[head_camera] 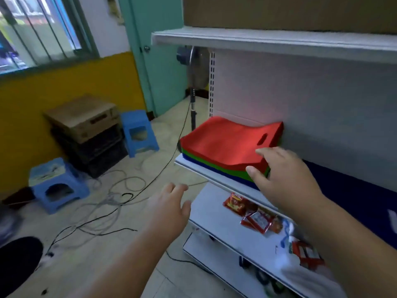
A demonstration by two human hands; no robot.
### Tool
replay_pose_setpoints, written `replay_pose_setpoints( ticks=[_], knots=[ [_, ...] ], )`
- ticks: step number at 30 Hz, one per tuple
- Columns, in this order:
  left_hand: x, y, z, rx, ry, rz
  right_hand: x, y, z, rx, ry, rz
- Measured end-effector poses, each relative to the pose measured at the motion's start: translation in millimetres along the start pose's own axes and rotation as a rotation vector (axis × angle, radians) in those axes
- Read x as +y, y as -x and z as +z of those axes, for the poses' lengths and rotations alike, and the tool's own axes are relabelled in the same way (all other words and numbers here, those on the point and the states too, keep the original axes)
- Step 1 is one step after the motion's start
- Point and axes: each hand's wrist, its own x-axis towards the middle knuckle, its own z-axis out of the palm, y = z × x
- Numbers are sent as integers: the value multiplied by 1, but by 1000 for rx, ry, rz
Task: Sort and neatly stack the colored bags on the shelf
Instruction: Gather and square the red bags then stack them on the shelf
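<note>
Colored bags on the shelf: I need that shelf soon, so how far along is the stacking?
Mostly done, it seems: red bags lie on green bags, over blue bags, grouped by color on the shelf. The right hand touches the stack's near corner; the left hand hovers empty. Left: squaring the bowed red layer.

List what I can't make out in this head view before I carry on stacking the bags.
- Bag count: only the edges of the green bags and blue bags show under the red bags.
- Right hand: it covers the stack's near right corner, so contact there is unclear.
- Dark blue item behind the right forearm: cut off by the frame edge.
- Snack packets on the lower shelf: labels blurred.
</note>
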Motion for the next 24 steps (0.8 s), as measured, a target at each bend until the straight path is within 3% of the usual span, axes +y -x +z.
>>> replay_pose_setpoints(
  ticks=[12, 24],
  knots=[
    [-33, -146, 16, -123, 86, 142, -2, -66, 44, -67, 96, 352],
    [-77, -221, 31, -382, 68, 273, -25, -72, 85, 37, 419, 551]
  ],
)
